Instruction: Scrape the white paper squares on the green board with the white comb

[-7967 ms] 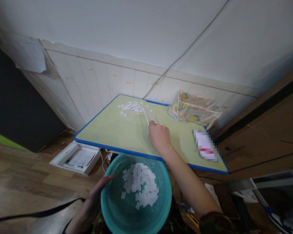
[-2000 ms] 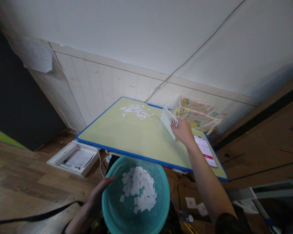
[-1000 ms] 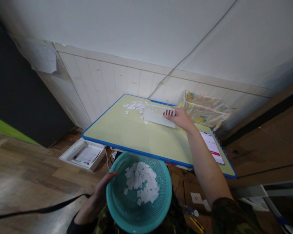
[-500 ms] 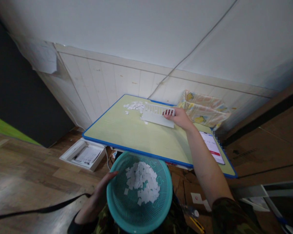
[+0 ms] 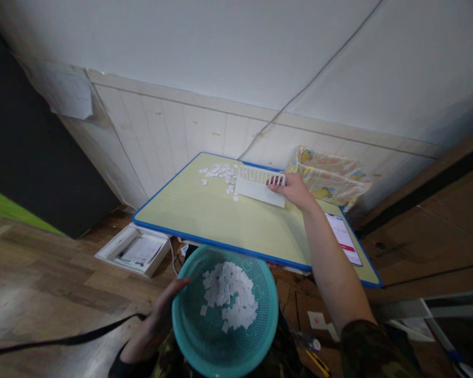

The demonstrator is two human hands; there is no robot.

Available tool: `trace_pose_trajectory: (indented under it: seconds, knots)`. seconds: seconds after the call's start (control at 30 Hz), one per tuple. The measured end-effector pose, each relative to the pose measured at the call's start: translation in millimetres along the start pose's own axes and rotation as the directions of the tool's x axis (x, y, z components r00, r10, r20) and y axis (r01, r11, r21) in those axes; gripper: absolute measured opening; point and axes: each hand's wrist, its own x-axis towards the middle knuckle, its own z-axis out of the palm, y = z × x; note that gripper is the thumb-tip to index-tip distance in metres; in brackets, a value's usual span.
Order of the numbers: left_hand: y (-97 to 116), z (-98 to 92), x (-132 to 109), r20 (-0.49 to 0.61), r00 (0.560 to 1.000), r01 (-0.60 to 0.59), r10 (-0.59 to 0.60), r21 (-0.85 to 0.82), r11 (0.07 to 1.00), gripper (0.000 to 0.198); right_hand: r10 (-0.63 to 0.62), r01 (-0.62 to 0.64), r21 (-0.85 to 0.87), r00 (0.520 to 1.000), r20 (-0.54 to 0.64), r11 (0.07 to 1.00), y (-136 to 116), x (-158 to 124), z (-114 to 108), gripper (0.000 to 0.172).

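Note:
My right hand (image 5: 294,190) grips the right end of a white slotted plastic piece (image 5: 259,190), thumb on its near face and fingers seen through the slots. The piece stands tilted on the yellow-green tabletop (image 5: 205,210). Just left of it, small white paper pieces (image 5: 218,171) lie scattered, a few close to its left end. Below the table's front edge, my left hand (image 5: 163,310) is closed on the left rim of a turquoise plastic basket (image 5: 274,310); its fingers are mostly hidden under the rim. A heap of white paper pieces (image 5: 230,294) lies in the basket.
A phone (image 5: 343,239) lies at the table's right side. A cloth-lined basket (image 5: 331,181) stands at the back right against the wall. On the floor at left is a white open box (image 5: 132,249). A yellow cutter (image 5: 318,363) and cardboard are at lower right.
My right hand has shifted the white slotted piece slightly right, away from the scattered paper, so more pieces show at its left end. The left hand and turquoise basket stay put.

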Motion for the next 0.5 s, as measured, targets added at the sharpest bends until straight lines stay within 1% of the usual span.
trace_pose_trajectory:
  seconds: [0.1, 0.27, 0.37, 0.5]
  knots:
    - [-0.6, -1.1, 0.5, 0.005, 1.000, 0.002, -0.002, -0.009, 1.000, 0.039, 0.005, -0.005, -0.027, 1.000, -0.004, 1.000, 0.6, -0.2, -1.8, 0.027]
    - [-2.1, -1.6, 1.0, -0.005, 1.000, -0.013, 0.013, -0.010, 1.000, 0.046, 0.021, -0.021, -0.022, 0.999, -0.040, 1.000, 3.0, -0.9, -6.4, 0.027]
    - [-1.7, -1.3, 0.3, 0.004, 1.000, -0.021, 0.021, -0.005, 1.000, 0.044, 0.016, -0.016, 0.001, 1.000, -0.002, 1.000, 1.6, -1.6, -6.2, 0.027]
    - [0.1, 1.2, -2.2, 0.032, 0.999, -0.005, 0.004, 0.023, 1.000, 0.043, 0.019, -0.026, 0.096, 0.997, 0.073, 0.995, -1.5, -2.4, -4.9, 0.031]
